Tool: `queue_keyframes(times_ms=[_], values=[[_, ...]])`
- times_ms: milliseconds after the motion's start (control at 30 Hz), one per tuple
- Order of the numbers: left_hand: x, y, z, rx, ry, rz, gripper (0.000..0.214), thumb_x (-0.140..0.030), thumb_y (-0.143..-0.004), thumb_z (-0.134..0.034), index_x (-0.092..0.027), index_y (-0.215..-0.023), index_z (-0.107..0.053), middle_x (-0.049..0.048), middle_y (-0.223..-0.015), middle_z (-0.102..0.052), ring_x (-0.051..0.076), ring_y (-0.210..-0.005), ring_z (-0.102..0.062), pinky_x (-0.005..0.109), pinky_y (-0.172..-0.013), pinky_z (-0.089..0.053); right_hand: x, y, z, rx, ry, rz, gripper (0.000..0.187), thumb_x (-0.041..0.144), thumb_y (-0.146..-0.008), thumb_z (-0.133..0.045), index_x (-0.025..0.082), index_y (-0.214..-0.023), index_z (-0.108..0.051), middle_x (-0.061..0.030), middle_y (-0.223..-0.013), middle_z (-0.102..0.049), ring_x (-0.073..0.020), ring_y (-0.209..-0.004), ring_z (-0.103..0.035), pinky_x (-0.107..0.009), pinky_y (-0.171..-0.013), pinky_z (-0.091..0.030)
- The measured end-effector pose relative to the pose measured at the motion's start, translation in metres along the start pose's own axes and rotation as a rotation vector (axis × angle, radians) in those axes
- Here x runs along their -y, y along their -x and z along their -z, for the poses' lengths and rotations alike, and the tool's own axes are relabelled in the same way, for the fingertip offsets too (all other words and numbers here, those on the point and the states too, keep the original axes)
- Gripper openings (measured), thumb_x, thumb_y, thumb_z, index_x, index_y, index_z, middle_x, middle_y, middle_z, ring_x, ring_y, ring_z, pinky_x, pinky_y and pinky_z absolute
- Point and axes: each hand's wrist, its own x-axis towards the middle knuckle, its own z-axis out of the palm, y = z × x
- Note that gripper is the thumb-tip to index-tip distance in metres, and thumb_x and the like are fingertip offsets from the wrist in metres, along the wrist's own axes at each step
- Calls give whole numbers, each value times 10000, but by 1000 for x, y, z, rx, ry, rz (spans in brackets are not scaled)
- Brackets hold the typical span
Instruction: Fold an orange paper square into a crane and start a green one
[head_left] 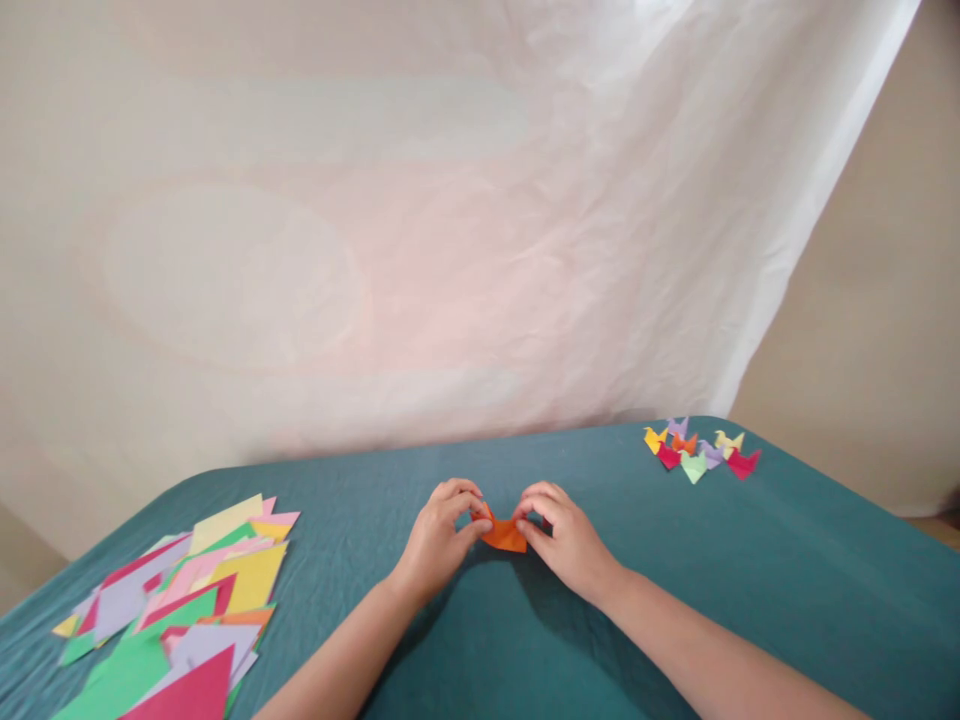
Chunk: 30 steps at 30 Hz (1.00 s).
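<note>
The folded orange origami paper [504,537] is small and matte, with a crisp lower edge and a dipped top edge that rises to a raised flap on its left side. Taking it as the centre of the clock, the left hand [442,530] is at nine o'clock and the right hand [566,540] at three. Each grasps its own end of the paper between thumb and fingertips, so the piece spans the gap between the hands; whether its lower edge touches the cloth, I cannot tell.

Beneath runs a dark teal tablecloth [360,540], smooth in the middle and finely wrinkled toward nine o'clock. Between eight and nine, well apart from the left hand, flat coloured paper sheets [251,580] overlap in a loose, straight-edged spread of green, yellow, pink, lilac, crimson and orange. Between two and three, beyond the right hand, sits a cluster of origami birds [694,467] with pointed tails and angular bodies. At twelve hangs a pale, creased fabric backdrop [450,250].
</note>
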Motion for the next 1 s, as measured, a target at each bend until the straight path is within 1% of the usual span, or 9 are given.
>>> queue_keyframes(times_ms=[100, 200, 300, 367, 400, 500, 667, 867, 1000], values=[[10, -1, -3, 23, 157, 168, 83, -247, -786, -581, -173, -785, -620, 26, -816, -625, 158, -741, -563, 261, -678, -439, 1, -1, 4, -8, -53, -58, 71, 168, -816, -561, 203, -805, -622, -32, -876, -607, -183, -847, -558, -290, -729, -441], [13, -1, -8, 34, 378, 287, 150, -304, -785, -594, -154, -774, -599, 20, -730, -620, 140, -668, -556, 238, -640, -431, 1, -2, 6, 19, -171, -175, 69, 205, -834, -541, 202, -851, -608, -9, -821, -626, -162, -750, -573, -269, -676, -443], [9, -1, -13, 24, 572, 305, 195, -295, -738, -655, -160, -863, -588, 11, -746, -624, 132, -677, -568, 228, -643, -436, 0, -4, 6, 37, -287, -215, 138, 227, -814, -570, 203, -947, -597, -9, -862, -641, -160, -778, -584, -264, -693, -448], [6, -1, -14, 31, 661, 288, 259, -281, -722, -673, -173, -939, -582, 7, -765, -632, 128, -682, -575, 223, -638, -440, -1, -4, 5, 59, -309, -203, 149, 241, -797, -594, 204, -941, -613, -5, -857, -643, -156, -759, -576, -259, -682, -444], [5, -1, -15, 42, 683, 283, 260, -278, -718, -677, -171, -939, -591, 10, -769, -635, 130, -687, -578, 225, -642, -443, -2, -4, 4, 79, -309, -200, 127, 248, -794, -599, 203, -909, -629, 1, -828, -641, -150, -728, -567, -254, -667, -439], [4, 0, -14, 82, 668, 316, 191, -283, -705, -688, -147, -834, -652, 35, -771, -650, 146, -710, -591, 246, -687, -456, -5, -4, 3, 128, -321, -218, 94, 260, -797, -602, 196, -833, -661, 12, -740, -632, -138, -663, -545, -246, -632, -427], [10, 1, -12, 80, 634, 348, 217, -287, -707, -691, -149, -875, -702, 69, -853, -691, 175, -770, -609, 283, -749, -470, -12, -3, 1, 146, -401, -273, 144, 289, -796, -612, 189, -881, -669, -11, -799, -661, -148, -701, -576, -253, -648, -449], [11, 1, -14, 89, 624, 379, 261, -291, -660, -730, -144, -874, -706, 72, -829, -699, 186, -752, -626, 293, -732, -480, -12, -2, 2, 202, -436, -284, 196, 295, -764, -650, 193, -930, -663, -10, -810, -666, -148, -690, -585, -252, -637, -461], [9, 0, -15, 111, 671, 393, 258, -264, -644, -744, -140, -865, -699, 65, -806, -699, 180, -742, -631, 288, -728, -480, -10, -3, 2, 217, -439, -282, 174, 291, -751, -662, 191, -893, -665, -7, -791, -661, -148, -685, -584, -249, -630, -460]])
